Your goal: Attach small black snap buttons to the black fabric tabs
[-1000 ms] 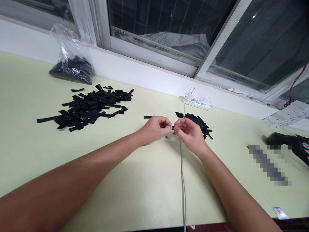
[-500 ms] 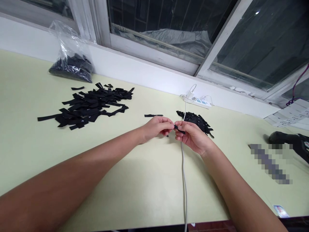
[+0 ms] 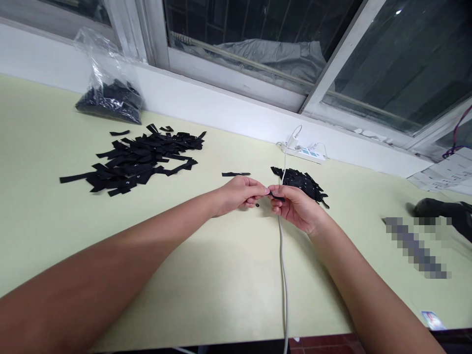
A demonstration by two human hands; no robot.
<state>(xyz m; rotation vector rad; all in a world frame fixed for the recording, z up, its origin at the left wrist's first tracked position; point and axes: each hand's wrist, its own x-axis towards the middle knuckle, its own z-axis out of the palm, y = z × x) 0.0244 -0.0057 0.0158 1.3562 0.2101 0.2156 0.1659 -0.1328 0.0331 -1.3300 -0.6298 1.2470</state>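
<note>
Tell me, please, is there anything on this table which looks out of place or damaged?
No damage is evident. The white cable looks awkward: it runs across the table beneath the right hand, perhaps easily snagged. One black strip and a small dark piece lie apart from the piles, as if strayed.

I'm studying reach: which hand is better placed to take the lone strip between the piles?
Likely the left hand: the lone strip lies just beyond it; the right hand is farther. Both seemingly pinch another strip.
</note>
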